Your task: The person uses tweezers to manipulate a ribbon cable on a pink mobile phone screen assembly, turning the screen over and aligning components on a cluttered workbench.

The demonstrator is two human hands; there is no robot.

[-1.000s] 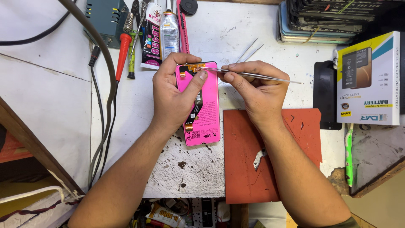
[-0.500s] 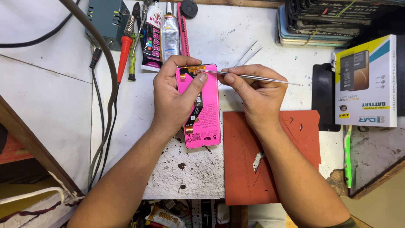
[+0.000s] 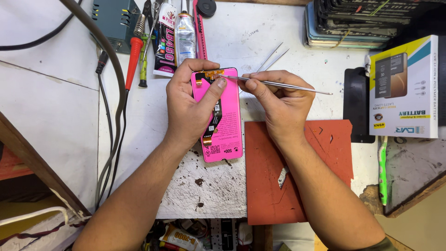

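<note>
Clearly pink phone point(image 3: 222, 122) flat mid-bench, steadied for probing: left hand point(image 3: 190, 109) wraps its left edge, thumb pinning top. Right hand point(image 3: 278, 100) beside phone pinches tweezers point(image 3: 278, 85), tips seemingly at phone's orange flex point(image 3: 213, 73).

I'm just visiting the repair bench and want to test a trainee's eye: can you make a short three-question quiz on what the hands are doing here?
1. True or false: the left hand grips the pink phone panel.
2. What does the right hand hold? A) soldering iron B) thin metal tool C) glue tube
3. What colour is the mat under the right forearm?

Key:
1. True; its thumb presses on the panel's face.
2. B; the thin metal tool points its tip at the orange flex strip at the panel's top edge.
3. Red.
</note>
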